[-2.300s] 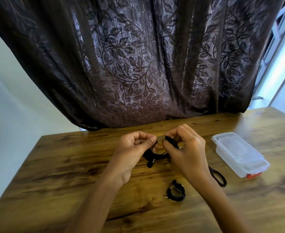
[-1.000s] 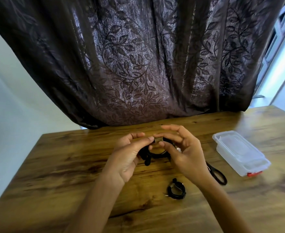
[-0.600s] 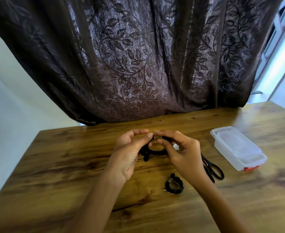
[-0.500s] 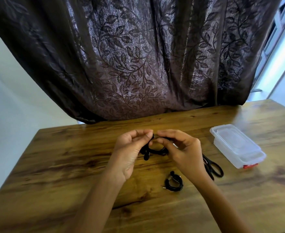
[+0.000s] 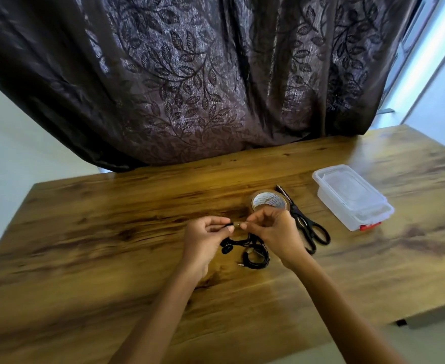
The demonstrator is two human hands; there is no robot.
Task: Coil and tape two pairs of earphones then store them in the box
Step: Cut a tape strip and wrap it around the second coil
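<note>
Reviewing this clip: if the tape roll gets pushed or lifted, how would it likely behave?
The tape roll lies flat on the table, so a push would probably slide it, not roll it. It looks like a thick, stiff ring, likely keeping its shape when lifted. Stood on edge, it could well roll.

My only camera rides on my head, facing forward and down over the table (image 5: 90, 232), seemingly close above its near half; the curtain (image 5: 190, 74) behind its far edge fills the top.
</note>
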